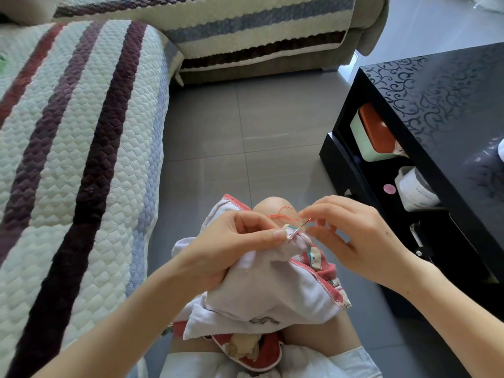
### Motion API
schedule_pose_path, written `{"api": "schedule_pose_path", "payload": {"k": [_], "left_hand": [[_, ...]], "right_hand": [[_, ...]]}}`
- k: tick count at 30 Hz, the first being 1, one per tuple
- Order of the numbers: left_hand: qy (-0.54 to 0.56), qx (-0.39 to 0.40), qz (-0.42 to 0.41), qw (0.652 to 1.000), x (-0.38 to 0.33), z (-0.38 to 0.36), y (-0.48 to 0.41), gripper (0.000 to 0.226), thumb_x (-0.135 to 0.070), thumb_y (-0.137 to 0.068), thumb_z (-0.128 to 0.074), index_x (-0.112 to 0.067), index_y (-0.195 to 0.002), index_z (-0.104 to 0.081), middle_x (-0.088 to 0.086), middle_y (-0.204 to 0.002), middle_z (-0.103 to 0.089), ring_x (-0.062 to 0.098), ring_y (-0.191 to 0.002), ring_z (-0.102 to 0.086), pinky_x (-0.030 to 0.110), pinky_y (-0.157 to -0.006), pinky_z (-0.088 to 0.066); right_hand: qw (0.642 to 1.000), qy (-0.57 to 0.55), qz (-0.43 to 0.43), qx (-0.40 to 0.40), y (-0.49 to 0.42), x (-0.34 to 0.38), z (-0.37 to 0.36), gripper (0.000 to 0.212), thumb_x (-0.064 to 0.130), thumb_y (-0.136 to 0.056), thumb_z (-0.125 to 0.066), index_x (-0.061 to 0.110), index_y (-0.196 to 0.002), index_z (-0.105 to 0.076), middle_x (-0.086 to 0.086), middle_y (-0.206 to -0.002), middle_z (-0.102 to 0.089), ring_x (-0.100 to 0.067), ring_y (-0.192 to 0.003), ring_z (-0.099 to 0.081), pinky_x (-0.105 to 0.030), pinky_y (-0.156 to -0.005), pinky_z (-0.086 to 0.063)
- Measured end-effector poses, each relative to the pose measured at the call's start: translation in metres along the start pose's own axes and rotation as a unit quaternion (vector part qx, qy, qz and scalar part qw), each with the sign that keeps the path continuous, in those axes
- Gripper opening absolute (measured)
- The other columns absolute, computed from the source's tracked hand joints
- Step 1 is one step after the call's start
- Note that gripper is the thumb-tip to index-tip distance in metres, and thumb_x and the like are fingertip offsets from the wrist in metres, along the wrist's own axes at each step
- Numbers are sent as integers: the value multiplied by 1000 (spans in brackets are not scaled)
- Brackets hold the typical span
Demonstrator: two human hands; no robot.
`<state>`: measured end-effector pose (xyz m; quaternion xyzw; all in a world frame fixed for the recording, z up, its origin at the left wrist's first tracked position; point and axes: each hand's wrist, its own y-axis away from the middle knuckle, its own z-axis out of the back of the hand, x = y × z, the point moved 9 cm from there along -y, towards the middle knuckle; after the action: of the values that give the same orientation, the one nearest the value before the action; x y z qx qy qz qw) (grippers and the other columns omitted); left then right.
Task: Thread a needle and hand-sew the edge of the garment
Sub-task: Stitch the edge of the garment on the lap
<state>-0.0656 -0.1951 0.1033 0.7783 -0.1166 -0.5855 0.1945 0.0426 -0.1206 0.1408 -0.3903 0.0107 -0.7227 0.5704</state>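
A small white garment point(272, 290) with red stitched edging and a bear print lies bunched on my lap. My left hand point(231, 241) grips a fold of it, thumb pressing the edge near the needle. A thin silver needle point(300, 227) sticks through that edge, pointing up to the right. My right hand point(351, 236) pinches the needle's upper end between thumb and forefinger. Red thread point(283, 215) loops loosely above the fabric in front of my knee.
A quilted striped sofa cover point(68, 159) fills the left side. A black patterned coffee table point(450, 110) stands to the right, its lower shelf holding a green box with an orange lid point(373, 132) and a white jar point(414, 186). Grey tiled floor point(245, 126) lies ahead.
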Motion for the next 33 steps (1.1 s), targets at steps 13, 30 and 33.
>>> {"api": "schedule_pose_path", "payload": {"k": [13,30,33], "left_hand": [[18,-11,-95,995,-15,-6,3,7,-7,-73,-65,-2,-70,-69,0,-67,-69,7,-65,-66,14,-63,-49],[110,-87,-72,988,4,3,-13,24,-13,-81,-62,9,-90,-67,16,-86,-67,17,-80,-66,24,-76,-54],[106,-138,-71,982,8,9,-14,13,-5,-85,-61,-1,-79,-72,5,-78,-69,8,-71,-64,15,-64,-52]], "right_hand": [[990,-140,-7,-18,-5,16,-11,20,4,-91,-48,3,-87,-68,-2,-68,-62,-11,-59,-57,-24,-55,-49],[975,-20,-89,-202,-6,24,3,10,17,-88,-65,13,-86,-74,2,-91,-72,-13,-84,-69,-35,-64,-54],[969,52,-66,-232,-7,34,12,13,17,-87,-67,11,-77,-74,-1,-91,-68,-18,-87,-64,-34,-67,-51]]}}
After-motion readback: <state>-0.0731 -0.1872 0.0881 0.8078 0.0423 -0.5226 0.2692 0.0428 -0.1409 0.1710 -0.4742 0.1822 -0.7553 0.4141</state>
